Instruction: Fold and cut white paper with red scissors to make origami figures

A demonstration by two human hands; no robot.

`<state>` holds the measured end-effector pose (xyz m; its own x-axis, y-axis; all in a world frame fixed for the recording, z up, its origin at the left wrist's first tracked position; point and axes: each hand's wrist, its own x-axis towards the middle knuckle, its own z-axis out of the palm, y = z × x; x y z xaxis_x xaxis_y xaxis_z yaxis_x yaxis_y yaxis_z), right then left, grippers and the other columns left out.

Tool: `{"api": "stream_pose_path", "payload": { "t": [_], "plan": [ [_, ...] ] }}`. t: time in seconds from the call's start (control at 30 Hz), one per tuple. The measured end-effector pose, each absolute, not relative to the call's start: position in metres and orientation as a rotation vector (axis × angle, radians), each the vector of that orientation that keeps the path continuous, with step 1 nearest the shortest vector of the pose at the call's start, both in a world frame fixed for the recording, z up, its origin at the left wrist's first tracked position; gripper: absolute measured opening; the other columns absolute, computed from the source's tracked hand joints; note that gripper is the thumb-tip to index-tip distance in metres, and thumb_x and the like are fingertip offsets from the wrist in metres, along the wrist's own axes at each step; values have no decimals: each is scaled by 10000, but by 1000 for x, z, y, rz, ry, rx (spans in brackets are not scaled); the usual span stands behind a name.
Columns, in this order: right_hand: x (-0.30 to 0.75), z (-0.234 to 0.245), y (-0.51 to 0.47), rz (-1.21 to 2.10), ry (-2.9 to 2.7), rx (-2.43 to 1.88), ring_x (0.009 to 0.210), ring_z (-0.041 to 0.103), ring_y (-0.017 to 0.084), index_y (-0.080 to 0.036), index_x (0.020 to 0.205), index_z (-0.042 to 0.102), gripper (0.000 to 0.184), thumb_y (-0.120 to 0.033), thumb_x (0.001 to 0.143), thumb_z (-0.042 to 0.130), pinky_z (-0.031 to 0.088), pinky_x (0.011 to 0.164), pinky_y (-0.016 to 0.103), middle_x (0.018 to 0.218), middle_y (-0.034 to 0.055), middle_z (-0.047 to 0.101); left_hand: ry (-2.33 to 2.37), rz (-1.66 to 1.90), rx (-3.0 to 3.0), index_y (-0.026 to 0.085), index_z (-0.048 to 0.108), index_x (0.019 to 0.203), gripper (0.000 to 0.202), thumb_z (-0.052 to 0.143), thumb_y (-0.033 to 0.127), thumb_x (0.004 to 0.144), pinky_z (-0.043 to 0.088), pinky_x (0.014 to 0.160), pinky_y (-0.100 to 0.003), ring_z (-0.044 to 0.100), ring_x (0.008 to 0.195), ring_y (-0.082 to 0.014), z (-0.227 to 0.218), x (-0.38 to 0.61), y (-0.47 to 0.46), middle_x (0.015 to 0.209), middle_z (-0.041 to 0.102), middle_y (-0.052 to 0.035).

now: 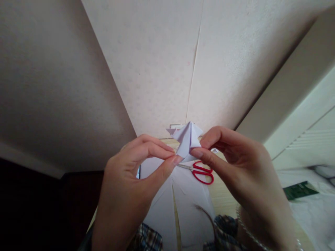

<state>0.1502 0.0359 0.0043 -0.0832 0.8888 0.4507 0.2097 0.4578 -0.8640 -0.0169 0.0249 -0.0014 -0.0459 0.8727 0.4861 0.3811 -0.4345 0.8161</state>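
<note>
A folded white paper piece (186,138) with a peaked top and creased flaps is held up between both hands. My left hand (133,177) pinches its lower left corner between thumb and fingers. On the other side, my right hand (235,164) grips the right flap between thumb and forefinger. Below the folded paper lies a pair of scissors (202,172) with red handles, its blades pointing left and partly covered by my left thumb. The scissors rest on white paper sheets (192,205), which have a narrow gap between them.
The pale wooden table (222,198) stands against a patterned wall (157,69). At the right are a green packet (300,190) and white crumpled material (314,216). A white panelled furniture piece (309,132) rises on the right. Left of the table it is dark.
</note>
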Motion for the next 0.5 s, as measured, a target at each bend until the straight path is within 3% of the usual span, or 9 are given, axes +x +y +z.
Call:
{"api": "stream_pose_path", "payload": {
  "t": [0.2, 0.5],
  "plan": [
    [148, 3, 37, 793, -1601, -975, 620, 556, 92, -179, 643, 593, 189, -209, 773, 726, 409, 581, 207, 629, -46, 613, 1259, 1420, 1663, 310, 698, 763, 55, 699, 257, 776, 495, 709, -222, 644, 703, -113, -5, -21, 27, 762, 692, 93],
    [149, 4, 38, 892, -1575, -914, 674, 594, 98, -183, 727, 647, 91, -202, 772, 724, 433, 622, 207, 693, -36, 664, 1348, 1527, 1482, 246, 664, 586, 126, 735, 187, 672, 435, 572, -192, 578, 586, -94, 0, -11, 24, 571, 609, 87]
  ]
}}
